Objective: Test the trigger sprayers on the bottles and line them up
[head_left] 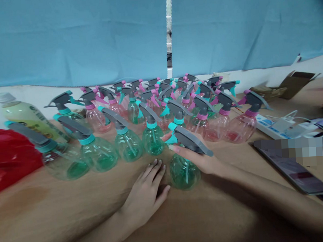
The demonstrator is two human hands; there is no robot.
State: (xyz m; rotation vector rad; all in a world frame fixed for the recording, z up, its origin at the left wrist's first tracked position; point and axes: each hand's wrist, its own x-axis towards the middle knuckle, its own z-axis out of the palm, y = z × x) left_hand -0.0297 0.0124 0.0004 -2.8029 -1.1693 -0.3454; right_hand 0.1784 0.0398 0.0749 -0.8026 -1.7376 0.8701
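A clear green spray bottle [185,174] with a grey and turquoise trigger head stands upright near the table's middle. Around its neck, just under the trigger, my right hand [198,157] is closed. My left hand [145,194] rests on the wooden table to the left of it, fingers stretched out and holding nothing. Just beyond my left fingertips stand other green spray bottles, among them one with a turquoise collar [154,141] and another [128,146] beside it. Pink spray bottles [240,126] stand farther right and behind.
Several more spray bottles crowd the back. At left are a red plastic bag [12,161] and a large labelled bottle [31,117]. A tablet [291,168], a power strip [271,124] with cables and an open cardboard box [297,84] lie at right. A blue cloth [78,38] hangs behind.
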